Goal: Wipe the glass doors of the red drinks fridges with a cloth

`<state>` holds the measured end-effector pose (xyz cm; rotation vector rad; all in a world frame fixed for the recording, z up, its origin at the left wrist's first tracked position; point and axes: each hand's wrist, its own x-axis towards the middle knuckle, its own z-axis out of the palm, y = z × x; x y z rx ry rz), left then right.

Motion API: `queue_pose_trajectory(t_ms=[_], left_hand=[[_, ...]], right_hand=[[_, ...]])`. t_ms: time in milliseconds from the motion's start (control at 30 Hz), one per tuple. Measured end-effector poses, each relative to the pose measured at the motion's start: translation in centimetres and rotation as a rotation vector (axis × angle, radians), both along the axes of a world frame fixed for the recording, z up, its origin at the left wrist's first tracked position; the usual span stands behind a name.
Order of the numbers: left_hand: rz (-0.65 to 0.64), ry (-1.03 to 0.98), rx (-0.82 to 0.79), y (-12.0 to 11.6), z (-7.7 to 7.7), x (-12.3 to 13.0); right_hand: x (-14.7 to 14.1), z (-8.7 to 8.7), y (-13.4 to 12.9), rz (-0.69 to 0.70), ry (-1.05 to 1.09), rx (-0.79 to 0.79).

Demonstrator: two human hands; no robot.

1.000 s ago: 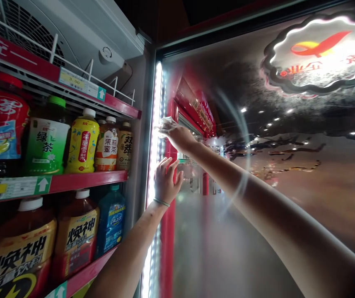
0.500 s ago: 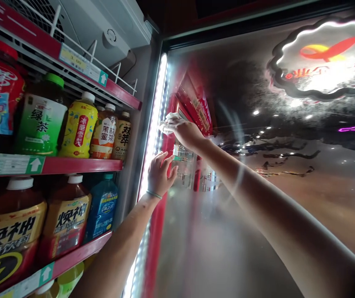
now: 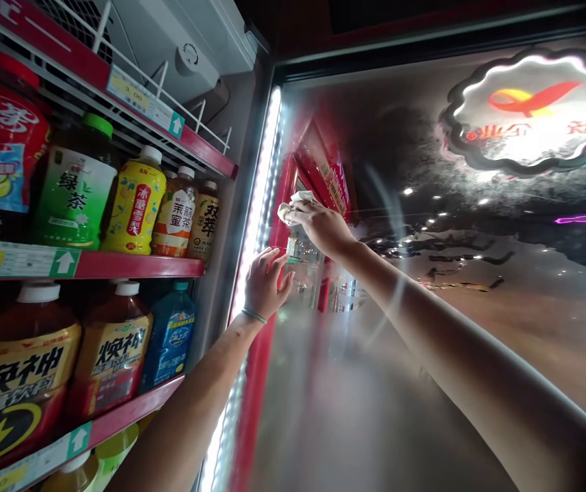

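Note:
My right hand (image 3: 326,224) presses a crumpled white cloth (image 3: 295,205), perhaps a tissue, against the fogged glass door (image 3: 354,403). Its fingers are closed over the cloth. Lower and to the left, my left hand (image 3: 268,281) lies with fingers apart beside the bright light strip (image 3: 267,150) on the door's hinge side, holding nothing. A thin band circles the left wrist. Around the right hand the glass has a cleared patch, with faint curved streaks near the forearm.
On the left, a cooler's red-edged shelves (image 3: 139,265) carry several drinks, among them a green tea bottle (image 3: 74,184), a yellow bottle (image 3: 133,201) and a blue bottle (image 3: 172,335). A glowing scalloped sign (image 3: 533,113) shows at the upper right of the glass.
My right hand has slid the cloth a little right and down across the glass, away from the light strip. My left hand stays in place. The view has shifted slightly.

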<state>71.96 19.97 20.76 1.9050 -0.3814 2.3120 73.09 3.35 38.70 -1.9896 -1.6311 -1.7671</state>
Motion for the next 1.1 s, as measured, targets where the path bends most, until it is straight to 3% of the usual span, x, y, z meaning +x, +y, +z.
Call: queue_pose_trajectory(t_ms=[200,333,467,600,700,900,1033,1100], left_hand=[[0.021,-0.047,0.038,0.0,0.0,0.0],[0.023,-0.071,0.044,0.1,0.0,0.0],[0.034,-0.084,0.060,0.1,0.0,0.0],[0.041,-0.083,0.055,0.0,-0.1,0.0],[0.029,-0.078,0.043,0.0,-0.1,0.0],[0.011,-0.062,0.028,0.0,-0.2,0.2],[0.025,-0.063,0.038,0.0,-0.2,0.2],[0.029,-0.060,0.047,0.1,-0.2,0.2]], right_hand=[[-0.2,-0.5,-0.2,0.015,0.027,0.116],[-0.3,-0.2,-0.8,-0.024,0.042,0.034],[-0.3,0.0,-1.5,-0.005,0.042,0.141],[-0.2,-0.8,-2.0,-0.017,0.016,0.041],[0.0,-1.3,-2.4,-0.025,0.016,0.095],[0.4,-0.4,-3.5,-0.030,-0.001,0.061],[0.4,0.0,-4.0,-0.028,-0.012,0.144],[0.3,-0.3,-4.1,-0.036,-0.021,0.089]])
